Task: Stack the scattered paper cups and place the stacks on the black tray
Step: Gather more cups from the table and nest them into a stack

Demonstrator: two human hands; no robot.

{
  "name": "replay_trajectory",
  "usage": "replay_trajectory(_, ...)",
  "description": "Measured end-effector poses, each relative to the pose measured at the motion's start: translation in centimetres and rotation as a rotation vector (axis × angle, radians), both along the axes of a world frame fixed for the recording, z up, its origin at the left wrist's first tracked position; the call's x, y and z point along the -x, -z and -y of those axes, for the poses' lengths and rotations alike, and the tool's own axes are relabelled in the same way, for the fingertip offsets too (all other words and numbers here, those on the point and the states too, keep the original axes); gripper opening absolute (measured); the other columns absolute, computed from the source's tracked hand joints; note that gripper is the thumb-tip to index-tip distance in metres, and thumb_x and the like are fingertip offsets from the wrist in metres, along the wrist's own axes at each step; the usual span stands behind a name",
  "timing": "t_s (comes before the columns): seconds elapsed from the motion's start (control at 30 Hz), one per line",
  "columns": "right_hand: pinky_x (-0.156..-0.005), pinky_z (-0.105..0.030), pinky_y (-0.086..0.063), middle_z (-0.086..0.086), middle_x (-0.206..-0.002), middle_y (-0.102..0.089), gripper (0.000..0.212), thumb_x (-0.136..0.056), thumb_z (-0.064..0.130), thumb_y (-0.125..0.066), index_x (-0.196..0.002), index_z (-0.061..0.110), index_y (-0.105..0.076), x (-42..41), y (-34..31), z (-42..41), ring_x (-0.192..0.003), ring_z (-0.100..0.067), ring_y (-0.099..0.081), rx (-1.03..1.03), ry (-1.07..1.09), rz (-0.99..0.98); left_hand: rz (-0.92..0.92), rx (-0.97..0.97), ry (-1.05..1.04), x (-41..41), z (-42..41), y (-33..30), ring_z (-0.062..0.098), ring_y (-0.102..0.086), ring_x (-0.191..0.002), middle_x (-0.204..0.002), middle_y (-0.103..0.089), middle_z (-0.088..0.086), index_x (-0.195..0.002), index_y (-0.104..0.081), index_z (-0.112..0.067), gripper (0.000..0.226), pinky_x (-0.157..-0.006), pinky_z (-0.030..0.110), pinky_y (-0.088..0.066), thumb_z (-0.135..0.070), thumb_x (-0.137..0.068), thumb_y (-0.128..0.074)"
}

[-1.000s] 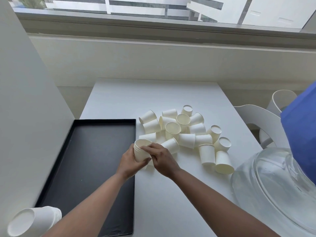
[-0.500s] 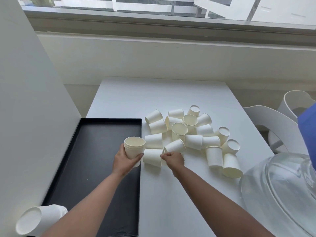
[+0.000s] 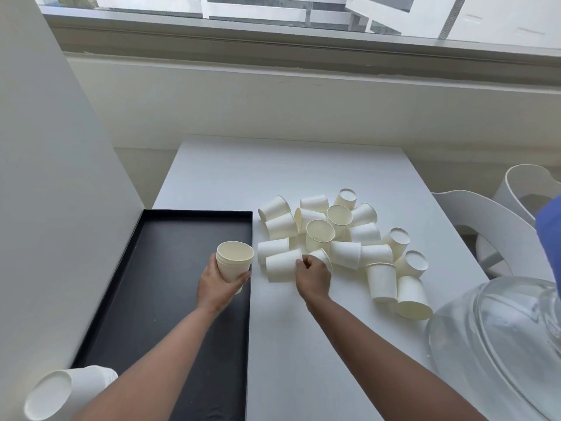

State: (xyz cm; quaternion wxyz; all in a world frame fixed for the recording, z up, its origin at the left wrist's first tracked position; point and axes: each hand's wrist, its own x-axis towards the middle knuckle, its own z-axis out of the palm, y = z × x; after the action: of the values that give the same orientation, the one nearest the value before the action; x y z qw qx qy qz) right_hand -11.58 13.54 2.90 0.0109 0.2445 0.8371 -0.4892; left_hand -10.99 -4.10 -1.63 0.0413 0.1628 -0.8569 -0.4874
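Note:
My left hand (image 3: 217, 287) grips a short upright stack of cream paper cups (image 3: 234, 259) over the right edge of the black tray (image 3: 170, 268). My right hand (image 3: 312, 276) pinches the rim of a cup lying on its side (image 3: 281, 265) at the near left of the pile. Several more loose cups (image 3: 346, 235) lie scattered on the white table (image 3: 288, 168), some upright, some tipped, some upside down. A finished stack (image 3: 60, 390) lies on its side at the tray's near left corner.
A grey wall panel (image 3: 45, 177) borders the tray on the left. A clear glass dome (image 3: 501, 344) sits at the table's near right. White chairs (image 3: 485, 226) stand beyond the right edge. A window ledge (image 3: 303, 41) runs behind the table.
My left hand carried the small stack leftward to the tray's edge and turned it upright. My right hand left the stack and took hold of a lying cup.

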Motion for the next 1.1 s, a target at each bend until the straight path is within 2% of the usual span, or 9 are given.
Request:
replay_trajectory(0.17, -0.066, -0.028, -0.033, -0.019, -0.086, -0.067, 0.017, -0.092, 0.006, -0.05, -0.089, -0.003, -0.064, 0.2, -2.0, 0.1, -0.083, -0.033, -0.058, -0.114, -0.063, -0.423, 0.013, 0.012, 0.089, -0.3, -0.5, 0.0, 0.024, -0.055, -0.096, -0.107, -0.061, 0.004, -0.115, -0.05, -0.015, 0.062, -0.077, 0.031, -0.042, -0.029, -0.064, -0.084)
replay_trajectory(0.23, -0.069, -0.026, -0.039, -0.019, -0.087, -0.068, 0.014, -0.09, 0.0, -0.053, -0.092, -0.004, -0.066, 0.0, -2.6, 0.3, -0.082, -0.032, -0.061, -0.171, -0.224, -0.59, 0.009, 0.019, 0.144, -0.4, -0.8, -0.2, 0.02, -0.053, -0.095, -0.104, -0.06, 0.0, -0.117, -0.05, -0.018, 0.064, -0.078, 0.031, -0.042, -0.029, -0.064, -0.084)
replay_trajectory(0.33, -0.074, -0.028, -0.044, -0.019, -0.088, -0.067, 0.015, -0.088, -0.003, -0.055, -0.097, -0.004, -0.067, -0.2, -2.8, 0.6, -0.083, -0.033, -0.062, -0.286, -0.493, -0.714, 0.003, 0.034, 0.203, -0.4, -1.1, -0.7, 0.019, -0.053, -0.095, -0.102, -0.058, -0.004, -0.119, -0.049, -0.02, 0.064, -0.079, 0.031, -0.043, -0.03, -0.065, -0.082)
replay_trajectory(0.43, -0.075, -0.026, -0.043, -0.018, -0.087, -0.066, 0.017, -0.086, -0.005, -0.055, -0.098, -0.003, -0.067, -0.6, -2.3, 0.7, -0.082, -0.034, -0.061, -0.337, -0.618, -0.74, -0.005, 0.015, 0.217, -0.3, -1.4, -1.1, 0.02, -0.054, -0.096, -0.104, -0.058, -0.002, -0.118, -0.049, -0.018, 0.062, -0.081, 0.032, -0.044, -0.027, -0.066, -0.082)
replay_trajectory(0.57, -0.085, -0.027, -0.044, -0.018, -0.089, -0.066, 0.029, -0.084, -0.009, -0.053, -0.108, -0.001, -0.067, -1.2, -1.8, 0.6, -0.089, -0.033, -0.063, -0.362, -0.688, -0.766, -0.017, -0.014, 0.25, -0.4, -1.7, -1.3, 0.018, -0.055, -0.094, -0.099, -0.059, -0.004, -0.114, -0.049, -0.021, 0.057, -0.076, 0.027, -0.041, -0.027, -0.067, -0.081)
replay_trajectory(0.7, -0.091, -0.04, -0.05, -0.021, -0.092, -0.065, 0.037, -0.083, -0.011, -0.048, -0.115, -0.001, -0.063, -1.4, -1.4, 0.4, -0.093, -0.035, -0.061, -0.405, -0.758, -0.722, -0.04, -0.033, 0.27, -0.3, -2.1, -1.6, 0.015, -0.057, -0.09, -0.097, -0.059, -0.008, -0.114, -0.05, -0.025, 0.056, -0.072, 0.023, -0.041, -0.028, -0.067, -0.081)
replay_trajectory(0.93, -0.095, -0.033, -0.041, -0.02, -0.112, -0.059, 0.049, -0.084, -0.011, -0.039, -0.128, 0.004, -0.054, -1.1, -0.5, -0.1, -0.107, -0.031, -0.052, -0.355, -0.863, -0.573, -0.037, -0.01, 0.274, 0.0, -2.2, -1.5, 0.016, -0.058, -0.091, -0.096, -0.061, -0.008, -0.114, -0.052, -0.025, 0.058, -0.075, 0.025, -0.044, -0.031, -0.066, -0.082)
replay_trajectory(1.0, -0.094, -0.03, -0.041, -0.018, -0.111, -0.059, 0.051, -0.082, -0.012, -0.04, -0.127, 0.005, -0.054, -0.9, -0.5, -0.4, -0.106, -0.029, -0.053, -0.287, -0.797, -0.57, -0.028, -0.014, 0.27, 0.1, -2.1, -1.4, 0.016, -0.058, -0.092, -0.098, -0.061, -0.007, -0.116, -0.052, -0.024, 0.06, -0.076, 0.025, -0.043, -0.031, -0.064, -0.083)
replay_trajectory(1.1, -0.089, -0.026, -0.04, -0.016, -0.101, -0.062, 0.052, -0.074, -0.018, -0.042, -0.118, 0.004, -0.06, -0.1, 0.0, -1.3, -0.101, -0.03, -0.056, -0.185, -0.428, -0.545, -0.007, -0.021, 0.254, 0.3, -1.9, -1.1, 0.018, -0.057, -0.093, -0.099, -0.061, -0.005, -0.114, -0.051, -0.023, 0.06, -0.079, 0.029, -0.045, -0.03, -0.063, -0.084)
